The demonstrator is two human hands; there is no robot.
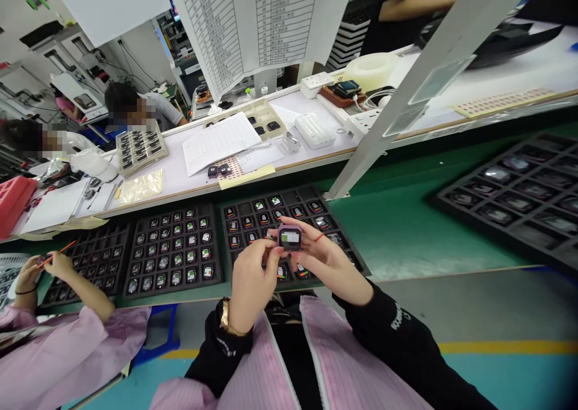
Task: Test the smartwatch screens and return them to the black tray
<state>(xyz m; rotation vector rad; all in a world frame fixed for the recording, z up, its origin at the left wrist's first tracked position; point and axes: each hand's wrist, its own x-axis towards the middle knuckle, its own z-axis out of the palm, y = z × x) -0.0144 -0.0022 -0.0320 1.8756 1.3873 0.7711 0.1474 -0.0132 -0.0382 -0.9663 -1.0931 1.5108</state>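
Between both hands I hold a smartwatch case point(289, 239), dark purple-rimmed, with a green and white label on its face. My left hand point(255, 277) pinches its left side with thumb and fingers. Around the right side and top edge curl the fingers of my right hand point(332, 262), thumb below it. Directly beneath is a black foam tray point(241, 208) whose pockets hold several similar watch cases, some with green or orange marks; my hands cover part of it.
More black trays stand at the left point(174, 241) and far right point(519, 187). A co-worker's hands point(58, 265) hold an orange stick at the left. Beyond the green bench rises a white shelf point(289, 163) with papers, and a slanted metal post point(383, 115).
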